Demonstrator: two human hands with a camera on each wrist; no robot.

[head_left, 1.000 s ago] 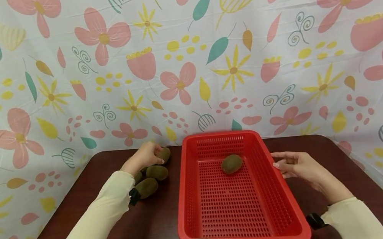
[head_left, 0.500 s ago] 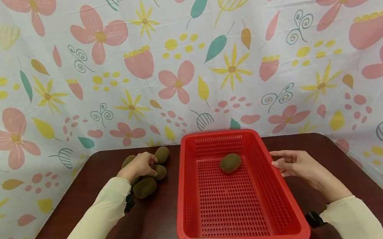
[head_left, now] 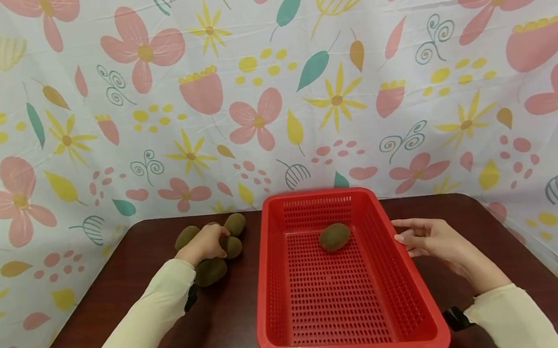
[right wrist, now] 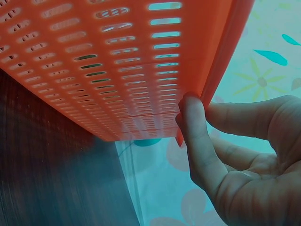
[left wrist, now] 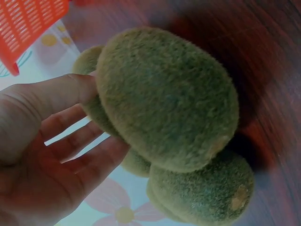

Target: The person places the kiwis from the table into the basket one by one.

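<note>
Several brown, fuzzy kiwis (head_left: 235, 224) lie clustered on the left of the table. My left hand (head_left: 206, 244) reaches over them, with its thumb and fingers around a kiwi in the middle of the group. In the left wrist view a large kiwi (left wrist: 169, 99) in front hides part of that grip. A red plastic basket (head_left: 273, 286) with slotted walls stands right of the cluster, holding one kiwi (head_left: 334, 237) toward its far end. At the basket's right side my right hand (head_left: 434, 240) pinches the rim with thumb and fingers (right wrist: 197, 127).
The dark brown tabletop (head_left: 174, 341) extends around the basket. A white cloth (head_left: 278, 163) with printed flowers and leaves hangs behind the table and along both sides. Black wrist straps (head_left: 456, 318) sit at the sleeve ends.
My left hand has moved off the far kiwi, left and slightly down, onto one in the middle of the cluster. The right hand stays on the basket rim; the view shifts slightly.
</note>
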